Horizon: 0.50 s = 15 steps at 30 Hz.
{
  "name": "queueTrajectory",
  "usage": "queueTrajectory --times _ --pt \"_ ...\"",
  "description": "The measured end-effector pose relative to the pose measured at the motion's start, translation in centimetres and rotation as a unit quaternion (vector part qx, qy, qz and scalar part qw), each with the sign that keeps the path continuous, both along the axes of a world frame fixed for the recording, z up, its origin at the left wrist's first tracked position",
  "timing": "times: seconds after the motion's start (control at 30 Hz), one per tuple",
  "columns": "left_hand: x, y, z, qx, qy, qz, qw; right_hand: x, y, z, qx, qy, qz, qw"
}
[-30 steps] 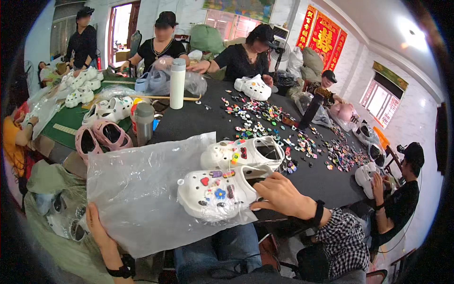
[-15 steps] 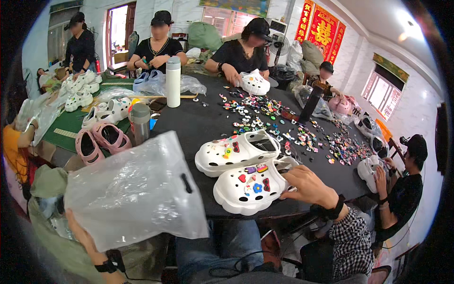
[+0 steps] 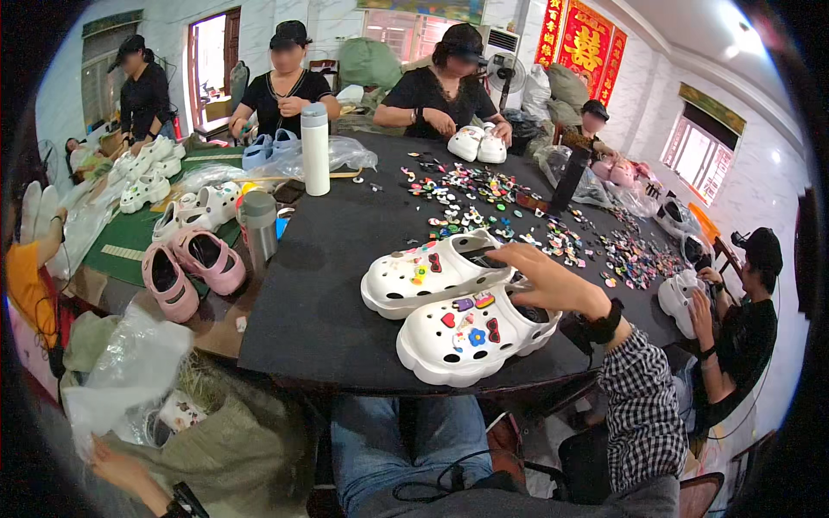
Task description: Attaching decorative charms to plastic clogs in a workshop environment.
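A pair of white clogs (image 3: 462, 332) with colourful charms on their tops lies side by side at the table's near edge, toes to the left. My right hand (image 3: 553, 283) straddles their adjoining sides at the heel end, fingers over the far clog's opening and thumb at the near one. At the lower left, my left hand (image 3: 121, 470) is low beside the table, its fingers closed at the lower edge of a translucent plastic bag (image 3: 134, 363). The bag is blurred and hangs over an olive sack (image 3: 233, 449); part of the grip is hard to see.
Loose charms (image 3: 484, 198) spread across the dark table (image 3: 319, 276). Pink clogs (image 3: 194, 268), a steel tumbler (image 3: 258, 229) and a white bottle (image 3: 315, 151) stand to the left. Other people work around the table; one across handles white clogs (image 3: 477, 144).
My left hand has carried the plastic bag down and left, off the table's front. My right hand has shifted from the near clog's heel to between both clogs.
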<state>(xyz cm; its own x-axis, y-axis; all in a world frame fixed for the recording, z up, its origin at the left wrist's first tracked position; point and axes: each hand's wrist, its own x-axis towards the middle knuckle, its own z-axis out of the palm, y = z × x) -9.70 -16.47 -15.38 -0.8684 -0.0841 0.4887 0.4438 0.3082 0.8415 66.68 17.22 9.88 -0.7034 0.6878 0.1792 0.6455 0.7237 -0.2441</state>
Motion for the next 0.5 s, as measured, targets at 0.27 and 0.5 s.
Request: queueTrajectory --times 0.27,0.5 --pt "8.6 8.8 2.8 -0.01 0.174 -0.102 0.979 -2.4 1.3 0.4 0.22 -0.133 0.071 0.964" --pt "12.6 14.6 1.6 -0.415 0.061 -0.31 0.853 -2.8 2.5 -0.1 0.137 -0.233 0.038 0.962"
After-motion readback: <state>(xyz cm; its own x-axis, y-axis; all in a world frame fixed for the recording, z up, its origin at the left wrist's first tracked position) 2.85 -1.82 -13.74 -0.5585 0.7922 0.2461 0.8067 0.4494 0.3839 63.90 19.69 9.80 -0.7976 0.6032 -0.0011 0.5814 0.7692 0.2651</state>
